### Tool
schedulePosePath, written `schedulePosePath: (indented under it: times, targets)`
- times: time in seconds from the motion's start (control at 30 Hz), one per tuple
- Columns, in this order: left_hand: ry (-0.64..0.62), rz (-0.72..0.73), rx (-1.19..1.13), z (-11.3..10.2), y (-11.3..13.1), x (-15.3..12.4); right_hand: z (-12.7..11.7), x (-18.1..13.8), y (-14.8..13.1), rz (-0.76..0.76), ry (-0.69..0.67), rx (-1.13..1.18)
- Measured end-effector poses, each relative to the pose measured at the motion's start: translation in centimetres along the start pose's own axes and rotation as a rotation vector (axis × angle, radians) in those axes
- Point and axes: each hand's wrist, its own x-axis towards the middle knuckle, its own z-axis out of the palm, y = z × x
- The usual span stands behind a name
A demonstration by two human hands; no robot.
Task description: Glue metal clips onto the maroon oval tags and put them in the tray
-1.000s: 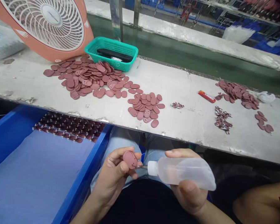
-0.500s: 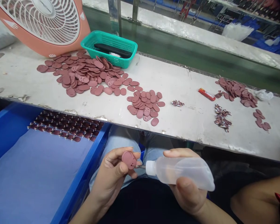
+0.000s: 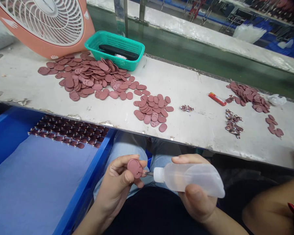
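Over my lap, my left hand (image 3: 119, 184) pinches a small maroon oval piece (image 3: 135, 168) between thumb and fingers. My right hand (image 3: 196, 195) grips a translucent squeeze bottle (image 3: 191, 179) lying sideways, its thin metal nozzle (image 3: 149, 174) touching the edge of the piece. On the white bench (image 3: 186, 94) lie a large heap of the same maroon pieces (image 3: 88, 76) and a smaller cluster (image 3: 153, 109) nearer to me.
A blue tray (image 3: 39, 182) at my left holds rows of dark pieces (image 3: 68, 132). A teal basket (image 3: 115, 49) and an orange fan (image 3: 44, 23) stand at the back left. A red lighter (image 3: 217, 99), scraps (image 3: 232, 124) and another heap (image 3: 248, 94) lie right. Another person's arm (image 3: 271, 205) is at the lower right.
The view has shifted slightly; both hands keep the same hold, with the nozzle still against the piece. Another person's hand edges in at the far right.
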Motion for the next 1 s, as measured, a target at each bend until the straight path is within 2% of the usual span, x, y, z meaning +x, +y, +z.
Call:
schedulePosePath:
  times: [0.17,0.43,0.67,0.9,1.0]
  targets:
    - [0.0,-0.006,-0.009,-0.1,-0.1,-0.1,-0.1,-0.1,0.0,-0.012,0.005,-0.056]
    - [-0.005,-0.014,-0.012,-0.2,-0.1,0.0,-0.4,0.0,0.6,-0.066,0.107,-0.267]
    - [0.034,-0.031,-0.007,0.2,0.2,0.1,-0.1,0.2,0.3,0.018,0.081,-0.063]
    - [0.071,-0.051,0.004,0.4,0.2,0.0,0.2,0.2,0.3,0.076,0.061,-0.03]
    - [0.16,-0.035,0.006,1.0,0.3,0.1,0.2,1.2,0.3,0.097,0.079,0.116]
